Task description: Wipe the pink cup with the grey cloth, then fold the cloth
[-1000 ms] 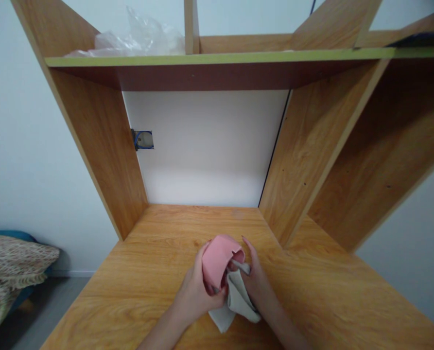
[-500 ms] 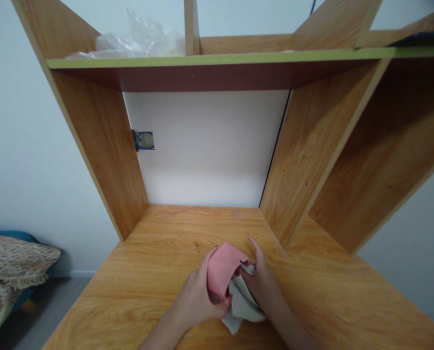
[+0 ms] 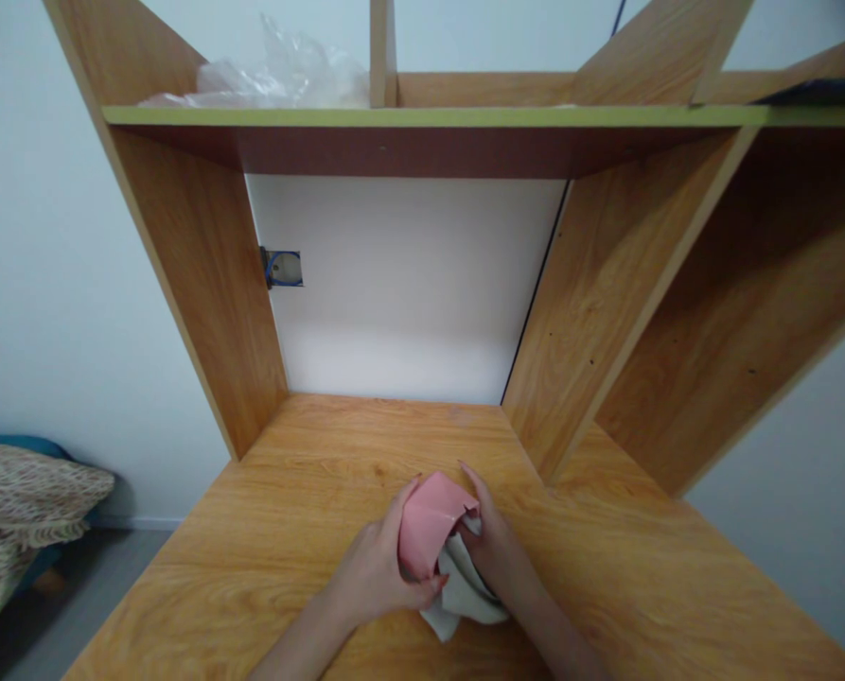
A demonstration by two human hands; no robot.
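Both my hands meet low over the wooden desk (image 3: 294, 530). My left hand (image 3: 374, 570) is wrapped round a pink bowl-shaped thing (image 3: 428, 522), holding it tilted above the desktop. My right hand (image 3: 494, 558) is closed on a pale grey cloth (image 3: 457, 591) and presses it against the pink thing's right side. Part of the cloth hangs down below the two hands and touches the desk.
Wooden side panels (image 3: 202, 284) rise left and right of a white back wall with a small blue-edged opening (image 3: 281, 269). A green-edged shelf (image 3: 422, 116) above carries crumpled clear plastic (image 3: 272, 76). A patterned blanket (image 3: 17, 492) lies at lower left beyond the desk.
The pink thing has been turned in my left hand, its opening rotating away. The cloth has bunched further under my right hand. The camera has shifted slightly.
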